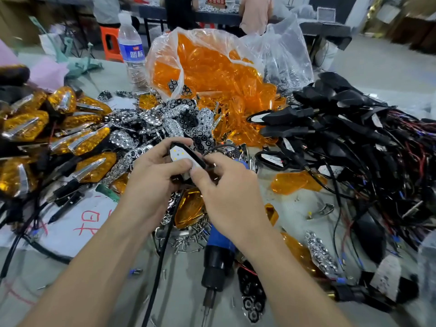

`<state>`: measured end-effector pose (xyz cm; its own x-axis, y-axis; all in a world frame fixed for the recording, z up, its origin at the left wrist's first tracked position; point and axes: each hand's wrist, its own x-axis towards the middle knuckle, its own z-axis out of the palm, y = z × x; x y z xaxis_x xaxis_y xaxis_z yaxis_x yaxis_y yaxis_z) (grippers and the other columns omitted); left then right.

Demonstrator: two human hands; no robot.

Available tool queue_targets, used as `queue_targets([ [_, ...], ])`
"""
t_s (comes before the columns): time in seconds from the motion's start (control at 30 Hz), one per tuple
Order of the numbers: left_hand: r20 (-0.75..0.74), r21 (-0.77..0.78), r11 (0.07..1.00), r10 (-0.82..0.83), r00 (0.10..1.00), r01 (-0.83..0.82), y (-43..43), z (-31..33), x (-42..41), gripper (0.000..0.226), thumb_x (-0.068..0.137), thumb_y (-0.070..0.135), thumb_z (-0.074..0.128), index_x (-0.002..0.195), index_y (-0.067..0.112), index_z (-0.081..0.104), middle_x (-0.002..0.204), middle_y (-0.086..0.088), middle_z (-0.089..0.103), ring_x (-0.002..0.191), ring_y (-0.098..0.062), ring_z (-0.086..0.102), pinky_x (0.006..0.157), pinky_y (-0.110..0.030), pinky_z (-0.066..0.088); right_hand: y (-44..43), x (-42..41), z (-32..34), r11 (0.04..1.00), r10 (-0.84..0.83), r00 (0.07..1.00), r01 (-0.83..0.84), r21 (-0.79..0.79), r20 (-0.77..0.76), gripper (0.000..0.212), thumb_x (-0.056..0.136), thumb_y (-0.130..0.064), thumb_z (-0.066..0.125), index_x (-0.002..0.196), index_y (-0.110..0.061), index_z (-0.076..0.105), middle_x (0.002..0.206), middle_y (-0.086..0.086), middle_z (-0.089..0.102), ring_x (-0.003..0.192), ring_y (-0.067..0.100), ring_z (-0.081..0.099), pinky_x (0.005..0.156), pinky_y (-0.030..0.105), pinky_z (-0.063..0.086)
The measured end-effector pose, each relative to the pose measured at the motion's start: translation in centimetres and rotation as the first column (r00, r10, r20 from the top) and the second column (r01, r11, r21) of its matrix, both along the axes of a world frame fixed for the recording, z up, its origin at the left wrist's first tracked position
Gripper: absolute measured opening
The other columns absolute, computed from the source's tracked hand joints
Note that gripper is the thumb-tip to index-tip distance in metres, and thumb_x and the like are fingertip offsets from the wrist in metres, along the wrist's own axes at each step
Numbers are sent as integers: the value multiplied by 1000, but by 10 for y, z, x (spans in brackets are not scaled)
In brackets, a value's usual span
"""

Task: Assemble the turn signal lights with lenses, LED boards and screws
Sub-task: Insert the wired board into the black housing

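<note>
Housing count in hand: one. The black turn signal housing point(199, 159), with its white LED board point(181, 156) face up, sits at the centre of the table point(368, 64), raised above the clutter. The left hand point(153, 182) grips it from 9 o'clock, fingers curled behind and thumb laid across the board. The right hand point(226, 192) pinches its near end from 3 o'clock. One thin black wire point(219, 147) loops off the housing toward 1 o'clock.

Directly below the hands, at 6 o'clock, lie one orange lens point(188, 208), a scatter of loose screws point(188, 239) too many to count, and one blue and black electric screwdriver point(219, 253). A second loose lens point(290, 185) lies at 3 o'clock.

Bulk stock:
- 12 o'clock: one clear bag of orange lenses point(207, 64), spilling open; a heap of chrome reflectors point(165, 123) in front of it.
- 1 o'clock: a second clear bag point(283, 53), contents unclear.
- 3 o'clock: a tangled heap of black wired housings point(354, 138).
- 9 o'clock: a heap of finished amber lights point(47, 133).
- 11 o'clock: one water bottle point(131, 46), upright.
</note>
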<state>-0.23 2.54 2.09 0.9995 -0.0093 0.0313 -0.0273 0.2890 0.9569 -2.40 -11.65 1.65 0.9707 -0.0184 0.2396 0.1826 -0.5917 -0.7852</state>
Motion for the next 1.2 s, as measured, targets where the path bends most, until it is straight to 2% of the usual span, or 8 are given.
queue_targets([
  [0.2,15,43,999,-17,1000,16,-2,-4,-2,28,90,20,62,111,24,80,102,-9,78,86,-19,73,68,-31,60,2,1,-2,981,5,1000,-9,196,20,28,97,-36,63,74,-22,66,56,-8,59,48,7,45,46,18,32],
  [0.33,29,109,985,129,991,-131,-8,-5,-3,26,96,6,61,88,18,82,82,-6,74,71,-17,65,61,-27,54,6,-5,-3,981,3,1000,-5,193,12,48,95,-34,64,54,-18,42,46,-9,37,45,10,31,43,19,27],
  [0.53,-60,58,980,194,979,-190,7,6,-3,27,100,5,59,84,13,79,72,-4,71,60,-14,65,55,-22,54,1,-1,5,988,26,1000,-26,154,3,47,98,-40,55,64,-8,57,53,5,57,50,23,50,49,36,44],
  [0.63,-162,-67,977,188,969,-201,26,12,0,22,102,9,56,94,9,77,78,-5,73,67,-18,70,59,-29,59,-7,12,9,1000,-31,999,31,-3,16,29,95,-25,59,72,-17,74,66,-5,70,56,13,62,53,30,53],
  [0.77,-291,-229,960,88,953,-159,39,13,3,19,102,17,59,106,7,75,80,-8,75,58,-15,68,48,-22,55,2,32,19,927,191,970,-228,-298,-150,27,93,-12,63,88,-31,83,82,-17,70,64,0,61,53,4,43],
  [0.9,-246,-364,931,-108,963,11,51,11,9,23,94,22,56,104,9,73,74,-5,66,47,-9,57,40,-15,48,29,40,28,865,325,922,-379,-329,-209,8,88,-28,75,88,-27,83,64,-9,66,57,9,58,49,12,39],
  [1.03,-238,-225,973,-10,971,-45,54,8,13,34,98,18,53,82,12,83,69,-7,65,42,-14,53,35,-18,43,57,36,19,745,311,926,-378,-550,-214,40,78,-55,80,75,-22,57,69,-5,55,68,22,55,62,33,42],
  [1.2,-229,-134,989,30,973,-62,57,5,14,35,99,17,53,83,14,84,71,-9,68,42,-16,55,36,-20,44,63,24,9,635,376,925,-296,-714,-50,35,91,-26,67,73,-20,38,82,-4,41,78,24,45,76,35,31],
])
